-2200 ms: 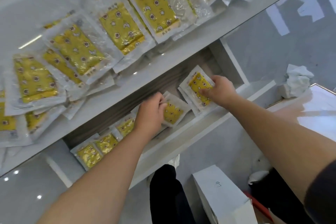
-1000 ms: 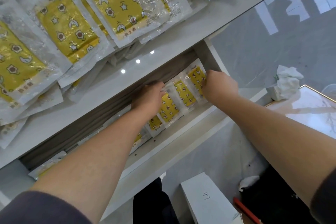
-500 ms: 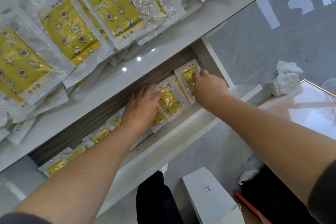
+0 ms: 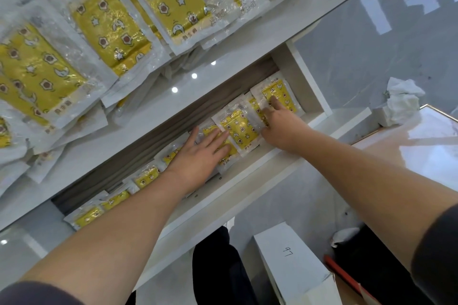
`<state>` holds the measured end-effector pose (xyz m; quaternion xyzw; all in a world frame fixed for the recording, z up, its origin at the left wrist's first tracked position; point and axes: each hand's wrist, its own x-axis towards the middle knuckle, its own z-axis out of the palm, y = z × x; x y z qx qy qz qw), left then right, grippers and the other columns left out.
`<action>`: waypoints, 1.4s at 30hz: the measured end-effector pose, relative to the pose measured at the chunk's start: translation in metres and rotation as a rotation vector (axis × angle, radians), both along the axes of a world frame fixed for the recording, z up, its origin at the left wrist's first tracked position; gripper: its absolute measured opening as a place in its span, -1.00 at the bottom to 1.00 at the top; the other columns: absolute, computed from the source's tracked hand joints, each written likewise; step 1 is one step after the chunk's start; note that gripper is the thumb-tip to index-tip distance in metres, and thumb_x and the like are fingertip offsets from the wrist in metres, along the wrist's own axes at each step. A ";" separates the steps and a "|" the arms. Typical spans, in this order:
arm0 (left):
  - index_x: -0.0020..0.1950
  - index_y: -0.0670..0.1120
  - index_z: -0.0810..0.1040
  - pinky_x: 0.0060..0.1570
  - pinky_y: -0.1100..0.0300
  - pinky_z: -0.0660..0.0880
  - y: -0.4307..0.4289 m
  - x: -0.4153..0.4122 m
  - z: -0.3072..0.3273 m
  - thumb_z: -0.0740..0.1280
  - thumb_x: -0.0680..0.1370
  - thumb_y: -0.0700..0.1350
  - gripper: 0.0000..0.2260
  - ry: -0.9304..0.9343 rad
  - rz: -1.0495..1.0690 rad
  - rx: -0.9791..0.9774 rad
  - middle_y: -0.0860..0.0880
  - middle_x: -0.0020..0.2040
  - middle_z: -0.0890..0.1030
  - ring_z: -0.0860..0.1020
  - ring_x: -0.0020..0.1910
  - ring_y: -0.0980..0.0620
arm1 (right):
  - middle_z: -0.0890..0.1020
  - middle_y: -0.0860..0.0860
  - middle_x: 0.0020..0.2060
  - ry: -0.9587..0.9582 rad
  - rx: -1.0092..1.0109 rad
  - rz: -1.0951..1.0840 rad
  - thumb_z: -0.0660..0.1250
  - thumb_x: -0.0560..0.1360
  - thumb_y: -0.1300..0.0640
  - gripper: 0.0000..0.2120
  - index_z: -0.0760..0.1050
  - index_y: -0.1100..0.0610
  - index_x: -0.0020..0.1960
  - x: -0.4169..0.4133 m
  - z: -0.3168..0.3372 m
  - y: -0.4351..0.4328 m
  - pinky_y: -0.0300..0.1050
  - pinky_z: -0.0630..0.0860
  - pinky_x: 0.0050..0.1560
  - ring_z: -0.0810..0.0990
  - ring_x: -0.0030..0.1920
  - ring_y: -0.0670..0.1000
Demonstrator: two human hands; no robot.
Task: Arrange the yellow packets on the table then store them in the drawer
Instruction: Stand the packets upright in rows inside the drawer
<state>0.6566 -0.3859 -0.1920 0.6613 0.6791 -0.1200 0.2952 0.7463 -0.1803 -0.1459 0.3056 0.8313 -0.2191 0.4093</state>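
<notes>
White table [image 4: 158,116], drawer [image 4: 250,181] holding yellow packets [image 4: 239,130]

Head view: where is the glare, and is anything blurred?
Head view: three lamp spots glare on the table; the wrappers of the packets on it shine; a bright patch washes out the pink top at right; the left hand and right hand look sharp.
</notes>
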 end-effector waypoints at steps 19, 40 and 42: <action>0.22 -0.03 0.51 -0.07 0.17 0.49 -0.096 -0.030 0.163 0.23 0.57 -0.15 -0.77 -0.288 0.770 0.281 0.07 0.08 0.56 0.52 0.04 0.07 | 0.58 -0.05 0.08 0.514 -0.018 -0.318 0.20 0.56 0.19 -0.75 0.52 0.07 0.20 -0.029 0.125 -0.132 -0.18 0.47 -0.01 0.53 -0.02 -0.06; 0.39 0.00 0.33 0.24 -0.03 0.28 -0.270 -0.178 0.175 0.48 0.39 0.01 -0.38 0.043 1.042 0.244 -0.01 0.35 0.37 0.29 0.36 -0.06 | 0.61 -0.04 -0.01 0.581 -0.118 -0.265 0.21 0.56 0.16 -0.81 0.53 0.06 0.13 -0.176 0.155 -0.331 -0.01 0.55 -0.05 0.56 -0.10 -0.01; 0.41 0.02 0.30 0.27 -0.03 0.24 -0.268 -0.185 0.172 0.48 0.38 0.05 -0.34 0.079 0.938 0.226 -0.01 0.35 0.38 0.28 0.37 -0.05 | 0.58 -0.04 0.02 0.630 -0.071 -0.192 0.24 0.55 0.16 -0.82 0.53 0.07 0.13 -0.179 0.152 -0.331 -0.01 0.54 -0.04 0.54 -0.04 -0.01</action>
